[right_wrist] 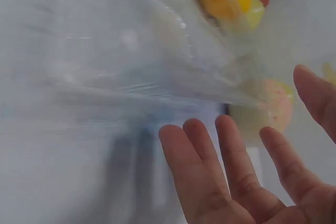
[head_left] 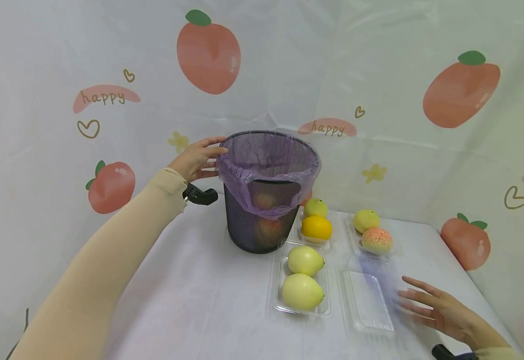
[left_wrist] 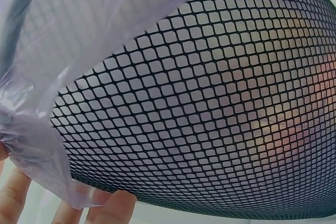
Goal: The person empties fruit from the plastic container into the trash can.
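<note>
A black mesh bin (head_left: 262,240) lined with a purple plastic bag (head_left: 284,207) stands on the table, with blurred round fruit showing through its mesh. My left hand (head_left: 198,159) touches the bin's left side near the rim, its fingers spread against the bag's edge. In the left wrist view the fingertips (left_wrist: 119,205) rest by the mesh and bag. On the right, my right hand (head_left: 444,312) hovers with fingers apart and holds nothing. Beside it lies a clear plastic container (head_left: 372,302) with no fruit in it, a bluish blur across its far part.
Two pale yellow fruits sit in a clear tray (head_left: 277,300) before the bin. Behind it another tray holds an orange-yellow fruit (head_left: 317,228) and a green one (head_left: 316,207). At the back right are a yellow-green fruit (head_left: 366,220) and a speckled pink fruit (head_left: 377,241).
</note>
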### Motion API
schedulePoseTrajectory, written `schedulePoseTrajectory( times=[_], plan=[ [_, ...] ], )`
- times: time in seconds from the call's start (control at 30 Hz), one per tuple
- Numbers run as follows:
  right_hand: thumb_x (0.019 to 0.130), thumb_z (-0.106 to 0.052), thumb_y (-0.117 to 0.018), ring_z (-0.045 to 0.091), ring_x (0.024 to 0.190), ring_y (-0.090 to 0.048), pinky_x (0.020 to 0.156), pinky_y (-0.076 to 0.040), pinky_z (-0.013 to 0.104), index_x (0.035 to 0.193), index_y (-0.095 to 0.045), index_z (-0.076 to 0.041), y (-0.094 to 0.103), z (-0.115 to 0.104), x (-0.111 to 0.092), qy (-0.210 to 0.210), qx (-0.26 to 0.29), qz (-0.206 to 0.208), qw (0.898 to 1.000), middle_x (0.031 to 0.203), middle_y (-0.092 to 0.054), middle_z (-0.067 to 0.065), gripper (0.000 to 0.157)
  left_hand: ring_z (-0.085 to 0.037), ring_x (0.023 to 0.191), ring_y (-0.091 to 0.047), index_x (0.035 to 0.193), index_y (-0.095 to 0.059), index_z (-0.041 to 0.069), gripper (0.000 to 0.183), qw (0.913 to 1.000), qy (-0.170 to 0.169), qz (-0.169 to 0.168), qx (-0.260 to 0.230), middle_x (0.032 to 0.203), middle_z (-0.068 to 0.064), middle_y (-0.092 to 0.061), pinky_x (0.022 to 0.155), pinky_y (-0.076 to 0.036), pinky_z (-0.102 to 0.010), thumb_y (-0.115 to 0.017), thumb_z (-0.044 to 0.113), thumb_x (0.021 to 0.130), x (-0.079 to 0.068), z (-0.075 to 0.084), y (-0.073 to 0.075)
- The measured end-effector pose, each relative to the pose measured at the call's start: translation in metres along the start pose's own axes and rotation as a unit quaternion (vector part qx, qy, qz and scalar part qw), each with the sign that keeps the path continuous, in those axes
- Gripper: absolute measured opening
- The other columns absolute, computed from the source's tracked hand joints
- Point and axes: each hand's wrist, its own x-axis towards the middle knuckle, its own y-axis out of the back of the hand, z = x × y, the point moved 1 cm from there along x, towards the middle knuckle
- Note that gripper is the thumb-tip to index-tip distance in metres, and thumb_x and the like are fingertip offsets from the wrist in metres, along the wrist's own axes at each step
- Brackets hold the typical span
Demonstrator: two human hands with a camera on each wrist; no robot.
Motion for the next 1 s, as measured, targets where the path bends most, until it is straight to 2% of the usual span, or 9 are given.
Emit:
schedulePoseTrajectory(
  times=[0.17, 0.33, 0.53, 0.73, 1.0],
  plan=[
    [0.108, -0.013, -0.022, 0.014, 0.118, -0.061, 0.101, -0.047, 0.034, 0.126, -0.062, -0.036, 0.003, -0.016, -0.004, 0.044, 0.015, 0.004, 0.999, 0.125, -0.064, -0.009, 0.05, -0.024, 0.119, -0.05, 0.151, -0.034, 0.029, 0.056, 1.0, -0.002, -0.005, -0.002, 0.14, -0.003, -0.042, 0.103, -0.043, -0.042, -0.055, 0.023, 0.099, -0.001, 0.0, 0.0],
    [0.108, -0.008, -0.018, 0.017, 0.118, -0.061, 0.1, -0.047, 0.036, 0.13, -0.061, -0.03, 0.003, -0.03, -0.004, 0.102, 0.022, -0.014, 0.994, 0.126, -0.064, -0.003, 0.053, -0.025, 0.121, -0.049, 0.151, -0.033, 0.028, 0.057, 1.0, -0.002, -0.007, -0.002, 0.141, -0.003, -0.041, 0.104, -0.043, -0.042, -0.055, 0.022, 0.099, -0.002, 0.0, 0.0],
    [0.107, -0.005, -0.017, 0.022, 0.12, -0.06, 0.101, -0.046, 0.038, 0.134, -0.058, -0.023, -0.018, -0.047, 0.007, 0.141, 0.044, -0.03, 0.989, 0.129, -0.062, 0.002, 0.053, -0.025, 0.121, -0.049, 0.151, -0.034, 0.029, 0.056, 1.0, -0.001, -0.004, 0.002, 0.14, -0.002, -0.042, 0.101, -0.045, -0.041, -0.056, 0.023, 0.099, -0.001, 0.0, -0.001],
    [0.107, -0.005, -0.02, 0.023, 0.121, -0.059, 0.102, -0.045, 0.038, 0.135, -0.057, -0.022, -0.052, -0.056, 0.031, 0.14, 0.038, -0.04, 0.989, 0.131, -0.061, 0.003, 0.049, -0.028, 0.128, -0.046, 0.151, -0.033, 0.029, 0.056, 1.0, 0.003, -0.003, -0.002, 0.148, -0.005, -0.037, 0.104, -0.043, -0.042, -0.055, 0.023, 0.1, -0.001, 0.001, -0.001],
    [0.106, -0.007, -0.034, 0.02, 0.115, -0.062, 0.099, -0.049, 0.038, 0.126, -0.057, -0.025, -0.087, -0.052, 0.065, 0.108, -0.027, 0.016, 0.994, 0.124, -0.064, -0.002, 0.035, -0.026, 0.125, -0.047, 0.151, -0.034, 0.029, 0.056, 1.0, 0.006, -0.001, -0.008, 0.146, -0.004, -0.038, 0.103, -0.044, -0.041, -0.055, 0.022, 0.099, -0.001, 0.002, -0.001]
  ],
)
